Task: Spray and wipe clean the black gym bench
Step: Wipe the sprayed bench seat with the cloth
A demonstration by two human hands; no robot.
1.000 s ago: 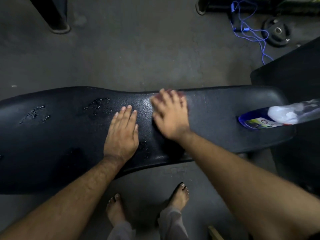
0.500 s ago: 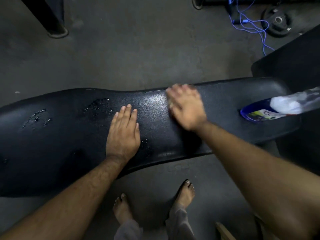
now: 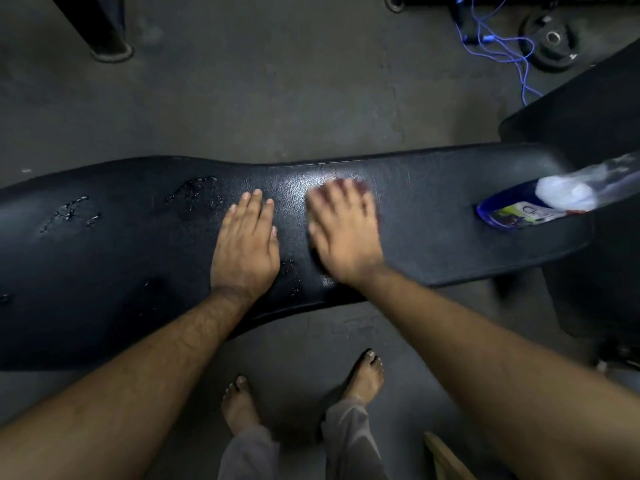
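Observation:
The black gym bench point(image 3: 450, 216) runs across the view, with wet droplets point(image 3: 197, 194) on its left half. My left hand point(image 3: 246, 244) lies flat on the pad, fingers together, holding nothing. Just to its right, my right hand point(image 3: 343, 233) is blurred and presses flat on a reddish cloth point(image 3: 363, 186), of which only a sliver shows past my fingertips. A blue spray bottle point(image 3: 540, 202) with a clear top lies on its side at the bench's right end, apart from both hands.
A grey floor surrounds the bench. A blue cable point(image 3: 498, 46) and a weight plate point(image 3: 550, 39) lie at the back right. Another black pad point(image 3: 588, 109) stands at the right. A dark post foot point(image 3: 107, 46) is back left. My bare feet point(image 3: 363, 379) are below the bench.
My right hand with the cloth slid right along the pad, then came back left, close to my left hand. The left hand stayed planted. The bottle has not moved.

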